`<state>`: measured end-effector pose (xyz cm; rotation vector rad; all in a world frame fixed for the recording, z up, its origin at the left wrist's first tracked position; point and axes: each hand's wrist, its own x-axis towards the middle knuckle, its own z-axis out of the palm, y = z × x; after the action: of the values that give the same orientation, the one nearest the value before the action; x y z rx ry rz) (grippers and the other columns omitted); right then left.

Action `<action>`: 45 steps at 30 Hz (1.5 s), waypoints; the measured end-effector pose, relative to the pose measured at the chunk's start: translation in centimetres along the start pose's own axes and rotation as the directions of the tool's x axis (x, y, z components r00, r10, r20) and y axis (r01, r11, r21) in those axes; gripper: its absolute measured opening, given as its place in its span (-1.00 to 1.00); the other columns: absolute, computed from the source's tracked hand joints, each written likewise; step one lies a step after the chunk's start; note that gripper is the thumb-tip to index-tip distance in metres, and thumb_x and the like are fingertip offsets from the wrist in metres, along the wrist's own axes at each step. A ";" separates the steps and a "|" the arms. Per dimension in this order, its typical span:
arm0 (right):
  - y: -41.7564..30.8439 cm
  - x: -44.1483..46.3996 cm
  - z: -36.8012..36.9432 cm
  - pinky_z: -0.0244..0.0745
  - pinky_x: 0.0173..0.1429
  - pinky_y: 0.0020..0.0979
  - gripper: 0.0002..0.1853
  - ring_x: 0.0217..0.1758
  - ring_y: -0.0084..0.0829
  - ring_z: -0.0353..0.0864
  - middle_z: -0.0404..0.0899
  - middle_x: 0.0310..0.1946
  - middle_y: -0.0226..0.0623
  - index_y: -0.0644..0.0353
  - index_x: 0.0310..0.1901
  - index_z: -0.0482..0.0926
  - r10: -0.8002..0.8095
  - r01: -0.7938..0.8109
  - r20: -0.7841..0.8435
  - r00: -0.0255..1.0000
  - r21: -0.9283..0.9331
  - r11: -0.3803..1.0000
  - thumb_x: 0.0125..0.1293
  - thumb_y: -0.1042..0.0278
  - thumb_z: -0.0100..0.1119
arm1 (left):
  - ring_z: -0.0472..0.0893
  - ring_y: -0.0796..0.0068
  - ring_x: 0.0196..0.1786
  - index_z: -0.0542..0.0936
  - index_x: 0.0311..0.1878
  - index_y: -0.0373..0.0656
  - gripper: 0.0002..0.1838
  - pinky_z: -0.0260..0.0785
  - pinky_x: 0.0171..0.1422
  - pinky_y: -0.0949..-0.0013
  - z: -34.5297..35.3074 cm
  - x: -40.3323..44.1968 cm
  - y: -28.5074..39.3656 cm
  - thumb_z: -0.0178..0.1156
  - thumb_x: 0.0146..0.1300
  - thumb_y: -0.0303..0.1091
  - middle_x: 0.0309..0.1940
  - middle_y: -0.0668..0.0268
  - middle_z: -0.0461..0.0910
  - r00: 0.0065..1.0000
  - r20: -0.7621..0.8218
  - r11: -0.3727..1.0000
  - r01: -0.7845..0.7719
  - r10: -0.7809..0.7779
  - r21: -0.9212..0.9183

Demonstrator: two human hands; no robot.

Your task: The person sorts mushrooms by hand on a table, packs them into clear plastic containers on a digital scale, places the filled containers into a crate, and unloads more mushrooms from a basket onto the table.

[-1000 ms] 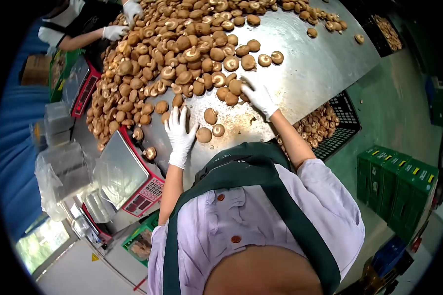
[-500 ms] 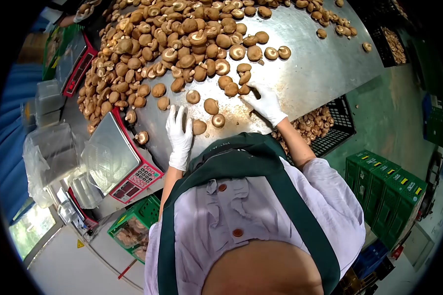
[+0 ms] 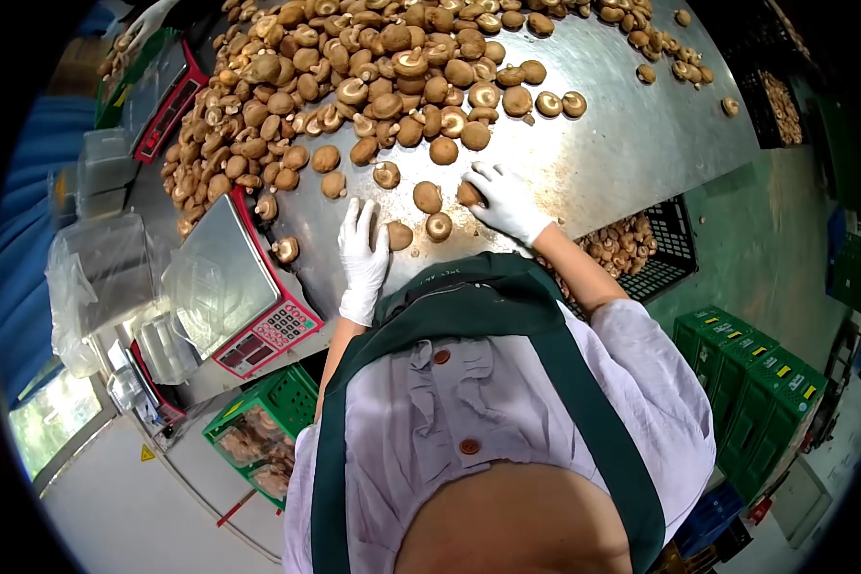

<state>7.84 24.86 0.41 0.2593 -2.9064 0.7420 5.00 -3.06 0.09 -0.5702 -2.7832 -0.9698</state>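
Observation:
My left hand (image 3: 363,268), in a white glove, lies on the metal table with its fingers stretched out. Just right of those fingers is a brown shiitake mushroom (image 3: 399,235). My right hand (image 3: 507,204), also gloved in white, has its thumb and fingers around another shiitake mushroom (image 3: 470,193), whose right side they partly hide. Between the hands are a mushroom (image 3: 428,197) and an upturned mushroom (image 3: 438,227) showing its pale underside. Two brown caps, a left one (image 3: 443,150) and a right one (image 3: 475,136), sit just beyond my right hand.
A large mushroom pile (image 3: 306,86) covers the table's far left. A red-edged scale (image 3: 230,287) stands left of my left hand. A black crate of mushrooms (image 3: 674,239) is below the table's right edge, with green crates (image 3: 751,373) further right. Another gloved hand (image 3: 151,19) shows at top left.
My right hand has drawn nearer to me and left, with a mushroom in its fingers. The small cluster it was touching has been broken up. My left hand stays beside the same mushroom.

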 end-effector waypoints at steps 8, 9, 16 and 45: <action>4.5 -10.6 -8.5 0.52 0.07 -0.23 -0.51 0.08 -0.18 0.53 0.55 0.00 -0.27 0.09 0.03 0.54 0.433 -0.332 0.242 0.869 -0.365 0.870 0.00 0.24 0.34 | 0.43 0.04 0.23 0.49 0.20 -0.12 -0.52 0.25 0.31 0.13 1.1 0.8 0.4 0.23 0.16 -0.39 0.23 0.04 0.41 0.996 0.040 0.995 -0.076 0.079 -0.066; 4.9 -11.1 -9.7 0.52 0.07 -0.22 -0.50 0.07 -0.19 0.54 0.55 0.00 -0.27 0.07 0.04 0.54 0.552 -0.389 0.342 0.761 -0.441 0.809 -0.01 0.22 0.35 | 0.43 0.04 0.23 0.49 0.20 -0.12 -0.52 0.25 0.31 0.13 1.3 0.9 0.6 0.23 0.16 -0.39 0.23 0.04 0.41 0.996 0.042 0.995 -0.077 0.080 -0.070; 3.8 -8.2 -11.0 0.54 -0.01 -0.21 -0.71 -0.11 -0.17 0.63 0.64 -0.21 -0.22 0.04 -0.20 0.64 0.525 -0.473 0.265 0.808 -0.238 0.848 0.18 0.05 0.20 | 0.45 0.08 0.17 0.51 0.17 -0.10 -0.54 0.24 0.28 0.15 1.9 2.0 1.5 0.23 0.15 -0.38 0.18 0.09 0.46 0.983 0.070 0.980 -0.164 0.172 -0.109; -6.0 2.7 4.0 0.53 0.02 -0.15 -0.49 0.02 -0.02 0.56 0.44 0.13 -0.06 0.06 0.13 0.43 0.087 -0.146 0.199 0.976 0.310 0.940 0.06 0.38 0.20 | 0.53 0.15 -0.02 0.62 -0.03 -0.13 -0.65 0.39 0.09 0.22 2.5 1.3 0.8 0.31 0.09 -0.26 -0.07 0.19 0.60 0.971 0.179 0.986 -0.166 0.161 0.012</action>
<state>6.10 17.37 0.13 0.1958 -2.9764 1.2830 4.10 -0.59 -1.08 -0.9083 -2.8395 -0.8856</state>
